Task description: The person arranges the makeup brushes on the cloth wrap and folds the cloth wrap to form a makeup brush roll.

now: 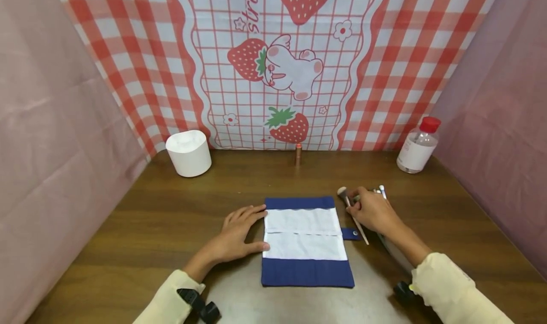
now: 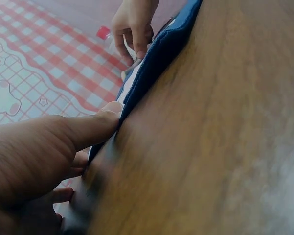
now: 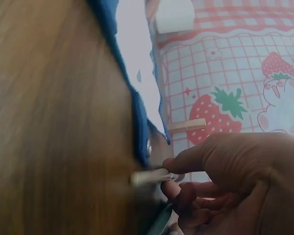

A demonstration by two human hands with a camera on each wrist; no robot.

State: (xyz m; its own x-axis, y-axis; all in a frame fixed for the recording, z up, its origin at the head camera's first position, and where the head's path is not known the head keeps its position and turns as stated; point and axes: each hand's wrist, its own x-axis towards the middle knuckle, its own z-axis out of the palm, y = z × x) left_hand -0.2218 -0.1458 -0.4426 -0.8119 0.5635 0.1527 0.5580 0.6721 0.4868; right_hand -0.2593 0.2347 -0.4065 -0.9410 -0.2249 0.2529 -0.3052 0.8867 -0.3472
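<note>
A navy-and-white fabric brush roll (image 1: pixel 305 245) lies unfolded on the table, its snap strap (image 1: pixel 351 233) sticking out to the right. At its left edge my left hand (image 1: pixel 235 236) rests with fingers spread, the thumb and fingertips touching the cloth. Beyond the right edge, my right hand (image 1: pixel 373 211) pinches a makeup brush (image 1: pixel 344 195) between thumb and fingers. The brush's pale handle slants toward me beside the strap; its end (image 3: pixel 150 177) is blurred in the right wrist view. More brushes (image 1: pixel 382 191) lie partly hidden behind the right hand.
A white tub (image 1: pixel 189 154) stands at the back left. A copper-coloured tube (image 1: pixel 298 155) is upright at the back middle. At the back right sits a red-capped bottle (image 1: pixel 417 146) with a white label. A strawberry-patterned checked cloth (image 1: pixel 273 124) hangs behind the table.
</note>
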